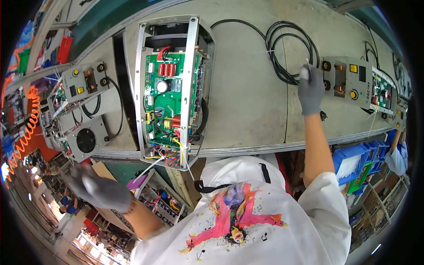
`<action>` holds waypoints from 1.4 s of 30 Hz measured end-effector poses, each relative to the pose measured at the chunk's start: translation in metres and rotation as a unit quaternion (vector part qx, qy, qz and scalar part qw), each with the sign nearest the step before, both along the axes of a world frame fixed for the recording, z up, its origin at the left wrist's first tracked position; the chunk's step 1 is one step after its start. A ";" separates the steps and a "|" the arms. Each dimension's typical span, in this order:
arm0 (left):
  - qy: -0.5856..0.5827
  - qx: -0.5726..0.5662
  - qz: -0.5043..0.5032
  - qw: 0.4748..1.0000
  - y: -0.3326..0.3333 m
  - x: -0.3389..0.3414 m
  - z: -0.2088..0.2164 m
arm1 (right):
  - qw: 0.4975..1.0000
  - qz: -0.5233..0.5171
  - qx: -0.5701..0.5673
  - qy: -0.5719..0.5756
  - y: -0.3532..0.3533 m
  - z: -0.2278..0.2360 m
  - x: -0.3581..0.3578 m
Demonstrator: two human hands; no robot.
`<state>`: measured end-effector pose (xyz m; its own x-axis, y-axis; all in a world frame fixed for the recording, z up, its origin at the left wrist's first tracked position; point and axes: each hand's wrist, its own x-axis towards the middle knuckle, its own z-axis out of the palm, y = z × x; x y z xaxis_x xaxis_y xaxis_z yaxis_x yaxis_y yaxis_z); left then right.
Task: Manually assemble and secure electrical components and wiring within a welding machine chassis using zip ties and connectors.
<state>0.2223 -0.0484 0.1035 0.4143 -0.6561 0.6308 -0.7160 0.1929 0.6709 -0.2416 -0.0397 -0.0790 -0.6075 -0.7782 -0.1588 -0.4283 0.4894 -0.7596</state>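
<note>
gloved right hand [311, 90] at the right edge of a coiled black cable [278, 68] on the bench [247, 106]; fingers bunched, grip cannot be told. the blurred left hand [99, 190] is off the bench's near edge, finger state unclear. best handling, probably: keep the loops together and the lead slack, sparing the open metal box [190, 88] any tug.

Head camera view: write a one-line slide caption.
Gray-gloved right hand by a coiled black cable, gray-gloved left hand off the workbench, an open-framed electronic unit between them.
</note>
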 end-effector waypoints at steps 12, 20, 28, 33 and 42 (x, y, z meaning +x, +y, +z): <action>0.540 0.292 -0.090 0.784 0.088 -0.038 -0.104 | 0.898 0.276 0.231 0.254 -0.083 -0.025 0.028; 0.616 0.293 -0.122 0.721 0.084 -0.045 -0.098 | 0.824 0.441 0.087 0.345 -0.166 -0.007 0.055; 0.576 0.329 -0.152 0.732 0.081 -0.020 -0.114 | 0.890 0.337 -0.151 -0.268 -0.154 0.044 0.121; 0.512 0.386 -0.179 0.746 0.038 0.047 -0.103 | 0.958 0.131 -0.169 -0.189 -0.064 0.065 0.146; 0.437 0.463 -0.235 0.734 -0.037 0.068 -0.120 | 0.966 0.011 -0.228 -0.120 0.015 0.060 0.144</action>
